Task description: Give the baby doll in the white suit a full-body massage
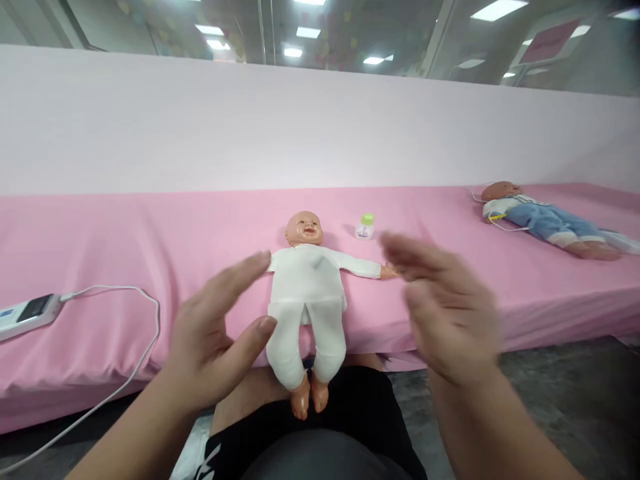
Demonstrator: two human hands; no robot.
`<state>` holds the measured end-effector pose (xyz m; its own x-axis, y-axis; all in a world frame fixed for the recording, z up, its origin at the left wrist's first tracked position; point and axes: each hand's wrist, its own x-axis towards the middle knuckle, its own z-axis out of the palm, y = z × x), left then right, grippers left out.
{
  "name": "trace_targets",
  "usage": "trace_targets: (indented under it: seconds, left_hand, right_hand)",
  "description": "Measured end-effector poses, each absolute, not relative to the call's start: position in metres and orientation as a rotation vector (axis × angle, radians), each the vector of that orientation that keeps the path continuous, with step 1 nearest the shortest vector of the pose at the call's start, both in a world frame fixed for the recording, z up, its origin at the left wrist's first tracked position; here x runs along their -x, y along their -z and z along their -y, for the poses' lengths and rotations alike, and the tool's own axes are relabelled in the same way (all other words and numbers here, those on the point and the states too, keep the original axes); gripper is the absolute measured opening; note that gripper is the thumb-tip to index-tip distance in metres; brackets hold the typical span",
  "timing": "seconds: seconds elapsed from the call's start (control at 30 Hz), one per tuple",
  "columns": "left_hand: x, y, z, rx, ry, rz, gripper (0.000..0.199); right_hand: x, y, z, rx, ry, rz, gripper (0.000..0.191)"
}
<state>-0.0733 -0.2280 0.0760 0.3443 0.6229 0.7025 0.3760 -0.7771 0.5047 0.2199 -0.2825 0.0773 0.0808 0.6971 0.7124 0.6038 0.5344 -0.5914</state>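
Head view. A baby doll (pixel 307 293) in a white suit is lying on its back across the near edge of a pink mattress (pixel 125 267), its head pointing away from the viewer and its bare feet hanging over the edge above the person's dark-clothed lap. The left hand (pixel 210 337) is hovering just left of the doll, fingers spread wide and palm turned inward, gripping nothing; its thumb is overlapping the doll's near leg in the picture, though contact cannot be told. The right hand (pixel 445 313) is hovering to the doll's right, blurred, fingers extended and open, holding nothing and partly hiding the doll's outstretched hand. A small bottle with a green cap (pixel 365 227) is standing on the mattress beyond the doll's arm. At far left a white device (pixel 27 313) with a white cable (pixel 145 327) is resting on the mattress. At far right a second doll in blue clothes (pixel 543 220) is lying well apart.
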Motion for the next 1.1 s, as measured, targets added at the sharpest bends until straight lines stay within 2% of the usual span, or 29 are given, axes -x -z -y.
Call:
trace_targets:
  seconds: [0.07, 0.17, 0.3, 0.5, 0.67, 1.1]
  left_hand:
    - [0.073, -0.052, 0.208, -2.499, -1.204, -0.952, 0.057]
    - [0.073, -0.013, 0.188, -2.619, -0.854, -1.072, 0.059]
    - [0.078, 0.012, 0.182, -2.664, -0.692, -1.118, 0.059]
    - [0.081, 0.004, 0.177, -2.825, -0.754, -0.898, 0.058]
    - [0.075, -0.01, 0.165, -2.837, -0.66, -0.756, 0.054]
    - [0.068, 0.001, 0.147, -2.766, -0.543, -0.915, 0.053]
  right_hand:
    - [-0.223, -0.052, 0.261, 1.172, -0.281, 1.702, 0.044]
    - [-0.225, -0.009, 0.24, 1.311, -0.428, 1.813, 0.046]
    - [-0.225, 0.024, 0.236, 1.303, -0.476, 1.895, 0.05]
    - [-0.225, 0.019, 0.241, 1.166, -0.444, 1.979, 0.047]
    - [-0.221, 0.006, 0.234, 1.107, -0.429, 2.056, 0.05]
    - [-0.222, 0.013, 0.206, 1.137, -0.458, 2.091, 0.056]
